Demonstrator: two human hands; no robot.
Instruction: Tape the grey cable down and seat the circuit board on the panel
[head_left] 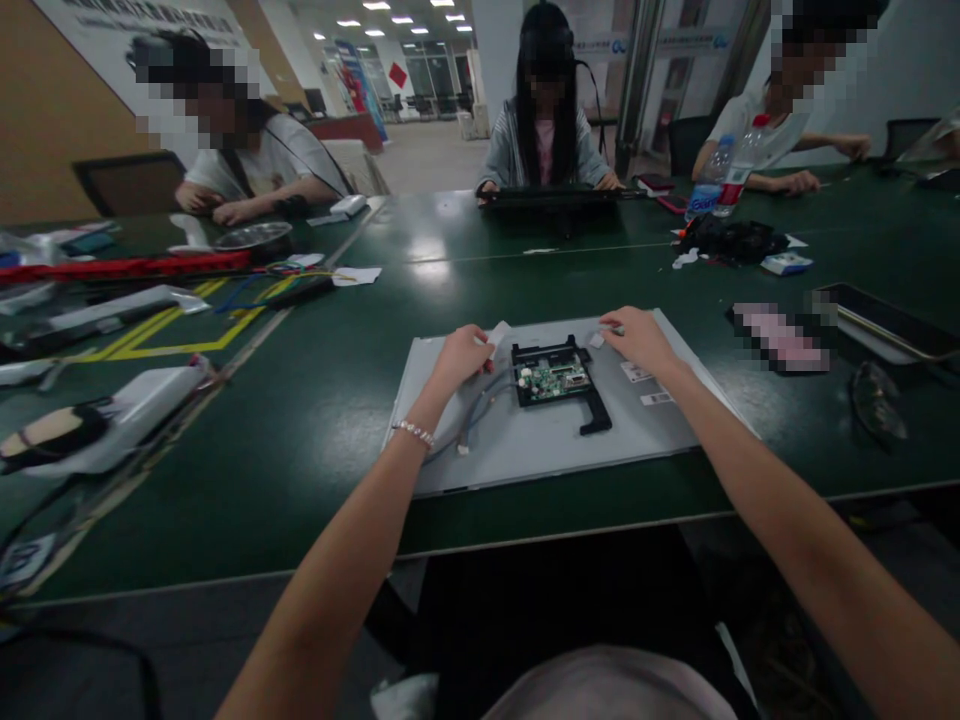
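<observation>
Circuit board (553, 377) sits in a black bracket (596, 412) at the middle of a grey panel (525, 450), between both hands. The left hand (461, 358), at the board's 9 o'clock, is curled, fingers closed on a white strip (498, 331); the knuckles hide the strip's lower end. The right hand (639, 338), at 2 o'clock, bends over a small white scrap (597, 340); whether it pinches it cannot be told. Thin cables (472, 415) trail toward 7 o'clock across the panel, which lies on a dark green table (315, 400).

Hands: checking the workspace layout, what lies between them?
In the head view, a circuit board in a black frame lies between the left hand and right hand, on the grey panel.
</observation>
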